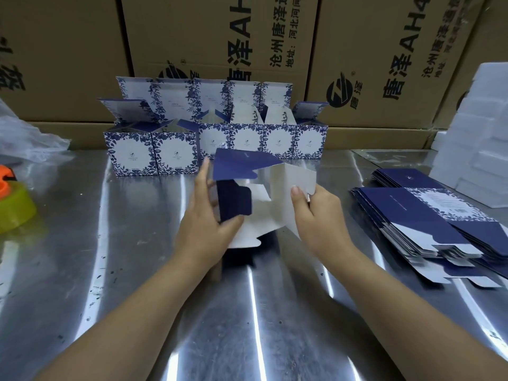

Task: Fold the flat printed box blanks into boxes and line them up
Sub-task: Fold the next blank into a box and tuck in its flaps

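Left hand (206, 221), right hand (319, 215), box blank (275, 188) between grips (half-folded)

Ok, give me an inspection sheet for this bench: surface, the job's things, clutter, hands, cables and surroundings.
Surface: shiny metal table, scuffed, with glare streaks.
Job's things: half-folded blank held mid-table; folded boxes in a row at the back, lids up; stack of flat blanks lying at the right.
Clutter: yellow-green tape roll at the left edge; clear plastic bag back left; white foam blocks back right.
Grippers: left hand grips the blank's navy side; right hand pinches its white flap.
Cables: nothing seen.
Surroundings: brown printed cartons stacked behind the table.
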